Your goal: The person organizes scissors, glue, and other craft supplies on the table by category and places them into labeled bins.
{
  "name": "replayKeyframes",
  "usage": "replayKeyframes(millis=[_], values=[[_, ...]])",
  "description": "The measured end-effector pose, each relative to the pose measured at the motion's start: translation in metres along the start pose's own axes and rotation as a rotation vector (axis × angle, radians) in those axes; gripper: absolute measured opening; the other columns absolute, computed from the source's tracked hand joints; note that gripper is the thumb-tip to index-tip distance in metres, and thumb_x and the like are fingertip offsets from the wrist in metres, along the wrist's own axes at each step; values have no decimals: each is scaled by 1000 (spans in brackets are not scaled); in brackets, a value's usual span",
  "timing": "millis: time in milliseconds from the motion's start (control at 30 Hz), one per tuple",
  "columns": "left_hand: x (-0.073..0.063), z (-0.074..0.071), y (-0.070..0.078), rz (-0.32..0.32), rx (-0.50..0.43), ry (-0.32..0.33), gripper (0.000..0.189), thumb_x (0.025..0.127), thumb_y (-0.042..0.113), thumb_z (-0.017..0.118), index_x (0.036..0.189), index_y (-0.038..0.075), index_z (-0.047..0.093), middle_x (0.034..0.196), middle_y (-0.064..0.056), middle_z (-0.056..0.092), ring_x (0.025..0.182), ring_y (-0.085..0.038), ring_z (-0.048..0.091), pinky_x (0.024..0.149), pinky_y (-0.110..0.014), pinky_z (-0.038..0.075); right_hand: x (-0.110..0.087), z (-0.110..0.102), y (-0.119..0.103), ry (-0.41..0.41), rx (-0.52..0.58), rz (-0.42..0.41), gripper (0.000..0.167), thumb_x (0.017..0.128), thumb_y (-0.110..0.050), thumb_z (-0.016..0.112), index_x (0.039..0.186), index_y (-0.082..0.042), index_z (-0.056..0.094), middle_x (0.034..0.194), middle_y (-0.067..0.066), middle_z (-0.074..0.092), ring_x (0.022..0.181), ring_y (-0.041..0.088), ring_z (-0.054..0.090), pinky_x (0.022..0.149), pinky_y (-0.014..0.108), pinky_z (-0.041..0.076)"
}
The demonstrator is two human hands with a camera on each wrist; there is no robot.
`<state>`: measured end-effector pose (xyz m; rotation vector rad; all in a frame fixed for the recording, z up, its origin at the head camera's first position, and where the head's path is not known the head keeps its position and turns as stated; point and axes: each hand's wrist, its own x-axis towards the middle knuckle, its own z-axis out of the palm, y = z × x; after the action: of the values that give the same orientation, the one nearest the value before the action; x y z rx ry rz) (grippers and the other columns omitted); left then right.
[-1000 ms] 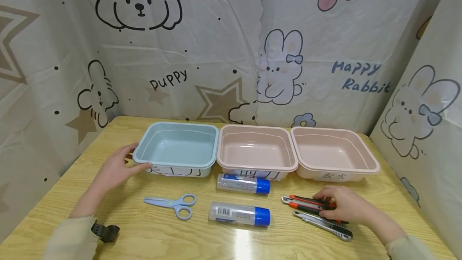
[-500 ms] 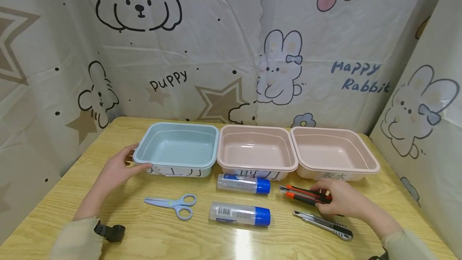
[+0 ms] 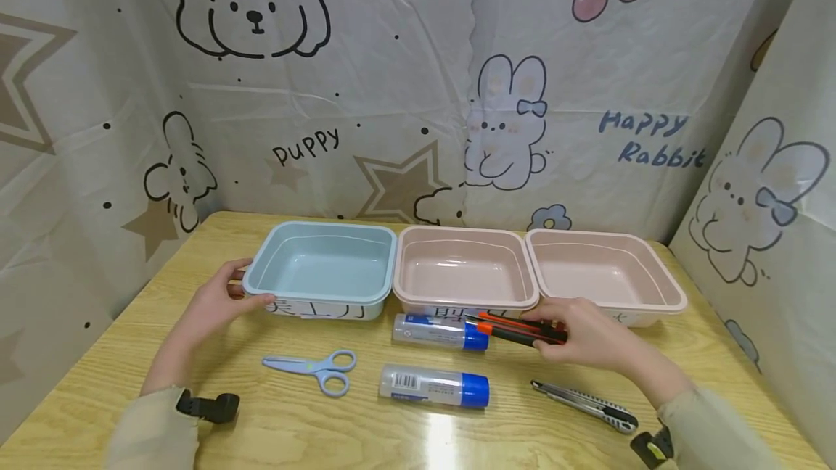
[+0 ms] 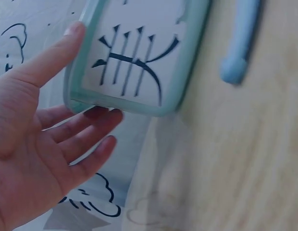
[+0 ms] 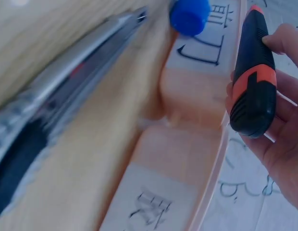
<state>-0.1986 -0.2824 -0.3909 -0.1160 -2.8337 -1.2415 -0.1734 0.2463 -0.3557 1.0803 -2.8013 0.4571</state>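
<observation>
Pinched between thumb and fingers of the right hand (image 3: 581, 334), a black-and-orange utility knife (image 3: 519, 330) points left, just in front of the middle pink bin (image 3: 465, 278).
Seen from the head, the knife's tip overlaps the blue cap of the upper glue tube (image 3: 427, 330); whether they touch cannot be told. Dipping the tip could knock that tube and set it rolling; a loosening pinch could drop the knife onto it. If any blade is exposed, a careless turn could nick a finger. The left hand (image 3: 218, 302) grips the blue bin's (image 3: 320, 274) left end; a tug there could shift it.
</observation>
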Motion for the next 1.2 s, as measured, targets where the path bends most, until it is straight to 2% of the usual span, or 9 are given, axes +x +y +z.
replayKeyframes(millis=[233,567,800,967,1200], values=[[0,0,-1,-8,-1,-16,92,79,40,68,143,-2,17,128,-26,41,109,-38,49,83,-44,48,29,-1,-14,22,-23,-39,31,75,-25,67,104,-16,68,83,-12,59,60,0,40,52,16,32],[3,2,-4,-7,-67,-29,91,80,39,67,144,0,15,134,-25,36,114,-38,45,86,-44,46,75,4,-36,70,37,-50,34,77,-27,67,108,-14,66,87,-7,62,65,5,46,55,18,37],[3,2,-7,-13,-82,-40,90,81,36,67,144,-1,14,132,-25,38,114,-37,47,83,-37,48,110,19,-54,101,-17,-123,32,78,-29,67,106,-15,67,84,-5,63,63,4,47,55,17,36],[3,2,-8,-7,-74,-36,89,81,36,67,144,0,15,130,-25,39,113,-37,47,83,-37,48,132,28,-69,100,16,-173,30,79,-27,67,105,-12,67,87,-3,66,65,6,50,57,18,39],[4,3,-9,-5,-82,-37,90,81,36,67,144,1,15,128,-23,40,113,-37,47,81,-33,48,157,38,-87,62,-6,-162,29,81,-30,63,104,-14,68,90,-3,66,67,6,50,60,19,40]])
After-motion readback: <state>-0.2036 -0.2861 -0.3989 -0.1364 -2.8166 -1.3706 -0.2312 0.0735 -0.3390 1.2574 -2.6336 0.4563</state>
